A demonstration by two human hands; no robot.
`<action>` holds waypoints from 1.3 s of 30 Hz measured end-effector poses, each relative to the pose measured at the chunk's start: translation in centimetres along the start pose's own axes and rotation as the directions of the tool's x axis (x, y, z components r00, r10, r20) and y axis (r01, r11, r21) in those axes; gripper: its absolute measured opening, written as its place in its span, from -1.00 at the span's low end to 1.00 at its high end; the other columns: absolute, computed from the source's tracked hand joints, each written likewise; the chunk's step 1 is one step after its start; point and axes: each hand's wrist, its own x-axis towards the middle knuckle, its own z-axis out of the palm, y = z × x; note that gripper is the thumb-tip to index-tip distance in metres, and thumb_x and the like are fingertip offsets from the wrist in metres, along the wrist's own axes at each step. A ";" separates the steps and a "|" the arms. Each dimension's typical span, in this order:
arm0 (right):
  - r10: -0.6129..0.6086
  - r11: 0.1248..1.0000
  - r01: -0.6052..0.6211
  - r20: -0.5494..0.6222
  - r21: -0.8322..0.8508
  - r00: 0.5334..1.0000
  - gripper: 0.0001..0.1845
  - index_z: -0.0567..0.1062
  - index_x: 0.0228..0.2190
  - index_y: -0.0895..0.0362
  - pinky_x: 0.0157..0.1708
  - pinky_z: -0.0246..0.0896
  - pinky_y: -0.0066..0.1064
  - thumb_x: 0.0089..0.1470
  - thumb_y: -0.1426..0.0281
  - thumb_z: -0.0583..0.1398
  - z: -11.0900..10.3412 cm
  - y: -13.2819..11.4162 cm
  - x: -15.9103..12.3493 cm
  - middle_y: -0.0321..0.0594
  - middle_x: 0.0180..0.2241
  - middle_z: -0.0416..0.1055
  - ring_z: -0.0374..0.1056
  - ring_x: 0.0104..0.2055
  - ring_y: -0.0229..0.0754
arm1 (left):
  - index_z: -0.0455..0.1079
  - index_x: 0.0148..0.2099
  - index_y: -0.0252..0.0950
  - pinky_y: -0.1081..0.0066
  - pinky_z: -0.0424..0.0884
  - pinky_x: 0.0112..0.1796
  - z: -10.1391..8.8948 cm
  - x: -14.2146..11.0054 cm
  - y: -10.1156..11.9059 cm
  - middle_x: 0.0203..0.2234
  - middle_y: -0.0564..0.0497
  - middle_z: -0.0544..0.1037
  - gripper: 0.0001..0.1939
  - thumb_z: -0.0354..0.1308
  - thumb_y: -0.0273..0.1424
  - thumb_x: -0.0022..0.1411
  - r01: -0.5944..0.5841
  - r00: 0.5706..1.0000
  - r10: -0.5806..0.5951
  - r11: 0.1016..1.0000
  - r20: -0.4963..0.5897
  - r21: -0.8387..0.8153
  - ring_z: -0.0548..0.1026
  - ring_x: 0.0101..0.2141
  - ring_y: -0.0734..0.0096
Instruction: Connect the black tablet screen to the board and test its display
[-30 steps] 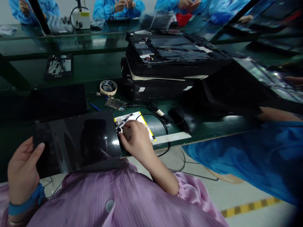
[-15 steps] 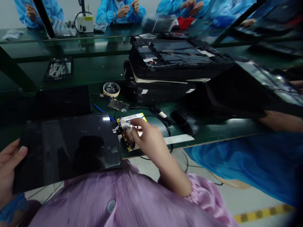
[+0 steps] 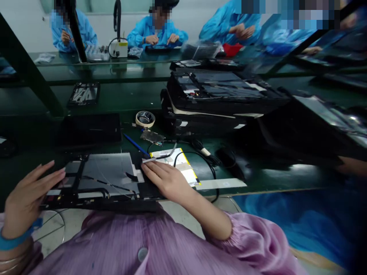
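An opened tablet lies at the table's front edge, inner side up, showing a grey plate, black cables and a dark frame. Over its left end, my left hand has its fingers stretched and spread; the thumb is hidden. My right hand is at the tablet's right end, fingers close together over the edge and thumb out of sight. At those fingertips runs a thin grey strip whose kind I cannot make out. Just right of the tablet is a white battery pack with yellow edges, partly covered by my right hand.
Behind are a blue stick, a tape roll and a small circuit board. A black cable loops on the right. Stacked black tablets stand farther back. A co-worker's arm holds a black panel at right.
The tablet has turned over from glossy screen up to inner side up. My left hand has loosened from its edge; my right hand has moved from the battery's parts onto the tablet's right end.
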 end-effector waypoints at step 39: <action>0.615 0.285 -0.613 0.350 0.737 0.706 -0.92 0.39 -0.33 0.08 -0.57 0.22 -0.51 0.22 0.38 0.21 0.9 -6.3 -2.6 -0.35 -0.52 0.41 0.33 -0.55 -0.29 | -0.02 0.41 -0.49 -0.12 -0.03 0.30 9.7 -0.4 7.4 0.37 -0.27 0.08 0.03 0.01 0.21 0.19 -0.398 0.820 0.257 0.898 0.512 0.186 0.06 0.35 -0.07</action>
